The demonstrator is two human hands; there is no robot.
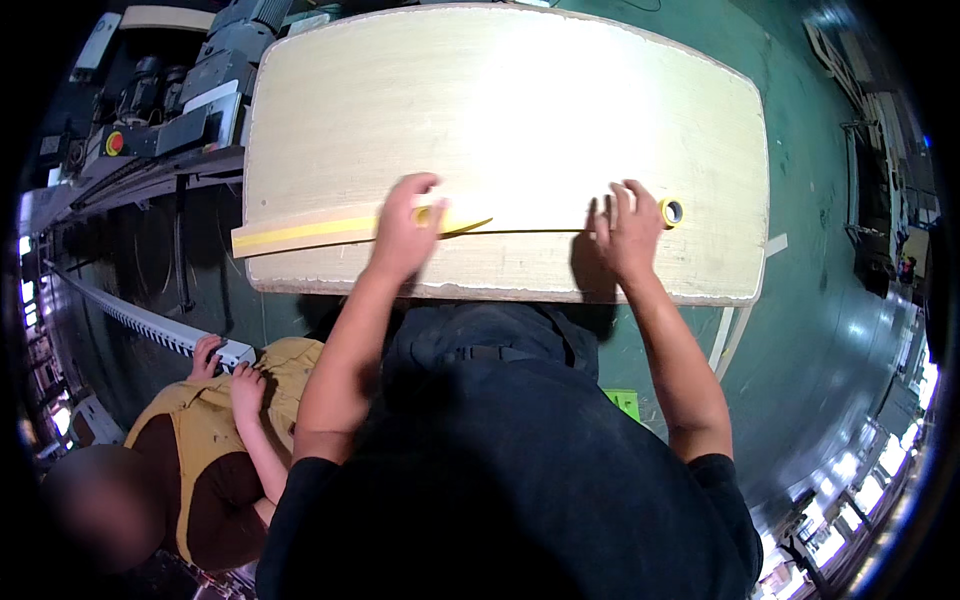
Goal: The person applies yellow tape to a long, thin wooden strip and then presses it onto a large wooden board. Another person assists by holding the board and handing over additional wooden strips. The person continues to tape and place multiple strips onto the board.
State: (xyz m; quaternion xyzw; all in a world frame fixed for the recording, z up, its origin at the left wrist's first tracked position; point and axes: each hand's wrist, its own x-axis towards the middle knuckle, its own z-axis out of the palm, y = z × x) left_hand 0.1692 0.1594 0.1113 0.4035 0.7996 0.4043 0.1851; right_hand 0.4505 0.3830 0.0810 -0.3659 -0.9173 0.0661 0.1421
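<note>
A pale, thin strip (300,238) lies along the near side of a large light board, with yellow tape (345,226) running along it. My left hand (402,232) is over the strip, its fingers curled and slightly blurred, with yellow tape showing between thumb and palm. To its right the tape's loose end curls up into a point. My right hand (630,235) hovers over the board further right, fingers spread and a little smeared, holding nothing visible. Just right of it is a small yellow tape roll (671,212) with a dark core. A dark line runs between my hands.
The board (400,110) has rough, whitish edges and a bright glare. Machinery with a red button (115,143) stands at the left. Another person (215,430) in a tan garment is at lower left, hands on a long slotted grey rail (160,318). A green object (622,402) sits below the board.
</note>
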